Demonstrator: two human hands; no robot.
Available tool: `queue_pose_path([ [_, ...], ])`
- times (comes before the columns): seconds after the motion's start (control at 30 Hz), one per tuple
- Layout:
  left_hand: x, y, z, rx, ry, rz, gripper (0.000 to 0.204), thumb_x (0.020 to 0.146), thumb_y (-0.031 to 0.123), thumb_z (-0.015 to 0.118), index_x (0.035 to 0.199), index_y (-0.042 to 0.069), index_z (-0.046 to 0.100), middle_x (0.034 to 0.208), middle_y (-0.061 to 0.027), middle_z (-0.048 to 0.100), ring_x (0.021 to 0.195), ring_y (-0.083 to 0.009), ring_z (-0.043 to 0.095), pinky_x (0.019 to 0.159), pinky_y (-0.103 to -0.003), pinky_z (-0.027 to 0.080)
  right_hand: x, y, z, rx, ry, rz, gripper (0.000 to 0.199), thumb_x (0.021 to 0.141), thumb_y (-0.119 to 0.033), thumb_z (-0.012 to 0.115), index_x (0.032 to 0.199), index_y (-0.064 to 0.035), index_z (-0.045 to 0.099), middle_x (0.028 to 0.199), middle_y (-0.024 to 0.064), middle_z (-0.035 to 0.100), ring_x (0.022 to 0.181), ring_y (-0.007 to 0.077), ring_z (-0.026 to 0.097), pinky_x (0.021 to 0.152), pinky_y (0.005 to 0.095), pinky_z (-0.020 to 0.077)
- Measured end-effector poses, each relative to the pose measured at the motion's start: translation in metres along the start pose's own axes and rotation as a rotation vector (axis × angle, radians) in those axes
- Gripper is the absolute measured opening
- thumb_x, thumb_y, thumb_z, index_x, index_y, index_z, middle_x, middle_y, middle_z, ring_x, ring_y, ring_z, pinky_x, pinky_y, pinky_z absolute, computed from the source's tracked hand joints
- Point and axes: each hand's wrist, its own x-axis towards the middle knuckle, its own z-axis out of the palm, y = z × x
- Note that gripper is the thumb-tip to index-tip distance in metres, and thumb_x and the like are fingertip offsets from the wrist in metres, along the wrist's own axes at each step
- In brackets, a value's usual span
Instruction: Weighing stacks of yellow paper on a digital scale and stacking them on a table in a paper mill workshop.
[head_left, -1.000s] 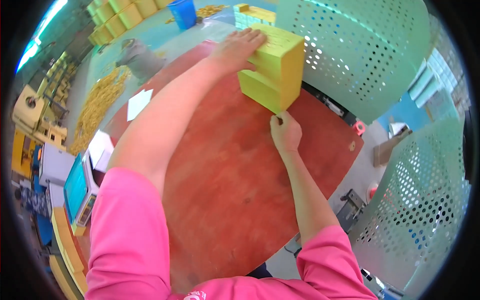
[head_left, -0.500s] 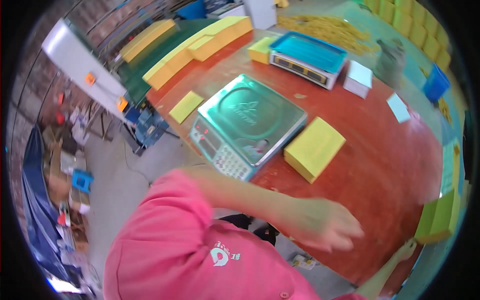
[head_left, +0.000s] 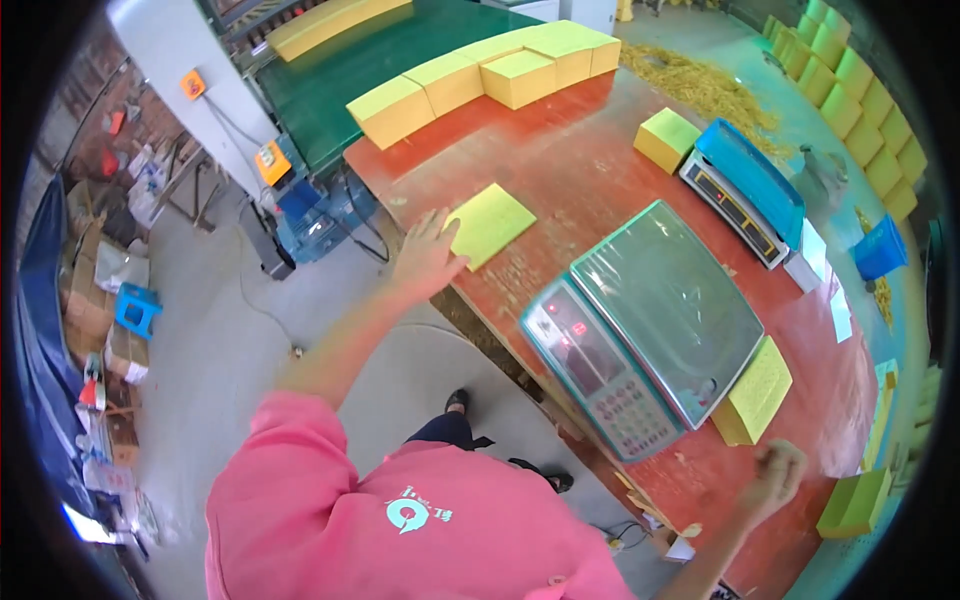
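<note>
At the bench's (head_left: 560, 170) near edge, your left hand (head_left: 428, 256) lay spread, empty, fingertips touching the yellow sponge sheet (head_left: 489, 224) (just right of it); your right hand (head_left: 772, 478) was loosely fisted, holding nothing.

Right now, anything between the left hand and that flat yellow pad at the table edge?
Nothing visible. The left hand is open, its fingertips at the edge of the flat yellow pad, with only bare red table around them.
</note>
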Motion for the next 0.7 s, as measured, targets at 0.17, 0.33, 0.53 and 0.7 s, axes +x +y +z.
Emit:
queue_pose_path([
  [0.17, 0.007, -0.018, 0.029, -0.098, -0.293, -0.016, 0.066, 0.087, 0.042, 0.062, 0.137, 0.001, 0.049, 0.151, -0.0206, 0.035, 0.143, -0.0361, 0.03, 0.115, -0.054, 0.023, -0.125, -0.047, 0.187, 0.031, -0.866, 0.294, 0.01, 0.083, -0.001, 0.063, 0.09, -0.0008, 0.07, 0.087, 0.0082, 0.07, 0.081, 0.0168, 0.065, 0.072, 0.0282, 0.0504],
  [0.33, -0.024, -0.022, -0.002, -0.141, -0.351, 0.047, 0.065, 0.085, 0.038, 0.066, 0.136, 0.001, 0.049, 0.15, -0.0204, 0.038, 0.141, -0.036, 0.033, 0.113, -0.052, 0.028, -0.21, 0.019, 0.306, 0.316, -0.924, 0.886, 0.025, 0.097, -0.018, 0.056, 0.114, -0.0002, 0.064, 0.098, 0.0093, 0.069, 0.087, 0.0207, 0.067, 0.079, 0.0298, 0.0526],
  [0.53, -0.059, -0.019, 0.0, -0.711, -0.134, -0.22, 0.054, 0.08, 0.025, 0.074, 0.123, -0.003, 0.055, 0.133, -0.0213, 0.051, 0.124, -0.0337, 0.05, 0.102, -0.046, 0.041, -0.207, 0.039, 0.389, 0.624, -0.593, 1.152, 0.034, 0.1, -0.025, 0.054, 0.116, 0.0046, 0.059, 0.1, 0.0156, 0.068, 0.088, 0.0233, 0.068, 0.078, 0.0323, 0.0544],
  [0.7, -0.057, -0.066, 0.004, -1.548, -0.721, -1.113, 0.029, 0.091, 0.02, 0.065, 0.113, 0.001, 0.062, 0.104, -0.0086, 0.066, 0.089, -0.0166, 0.064, 0.076, -0.028, 0.053, -0.222, 0.028, 0.406, 0.352, -0.57, 1.03, 0.021, 0.097, -0.016, 0.053, 0.106, 0.0008, 0.062, 0.079, 0.0126, 0.068, 0.064, 0.019, 0.067, 0.054, 0.0282, 0.0514],
])
